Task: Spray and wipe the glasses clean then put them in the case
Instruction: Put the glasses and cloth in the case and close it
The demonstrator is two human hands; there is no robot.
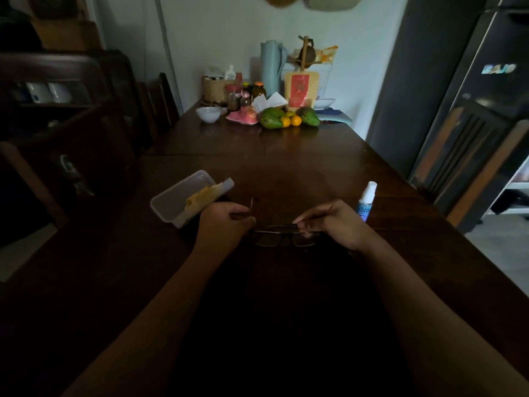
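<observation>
the left hand [226,224] and the right hand [332,224] are apart, each with its fingers curled round one end of the glasses [286,239], which sit between them low over the table [286,167]; whether the frame touches the wood i cannot tell. the likeliest trouble is a twist. with both ends gripped, an uneven pull could strain the thin frame or a hinge. the right fingertips lie close to the lens edge, so a slip there would probably smear the glass. the spray bottle [367,200] stands upright just beyond the right hand, on its outer side, and a careless reach or a swing of that forearm could tip it over. the open clear case [171,204] lies just beyond the left hand, on its outer side, with a yellow cloth [200,199] in it, which would likely have to come out before the glasses go in. the light is dim, so streaks could easily pass unnoticed. the table is dark polished wood. well beyond both hands, at its far end by a pale wall, stand fruit [289,118], a white bowl [208,113] and jars [237,96]; a dark fridge [486,110] stands beyond the right hand.
</observation>
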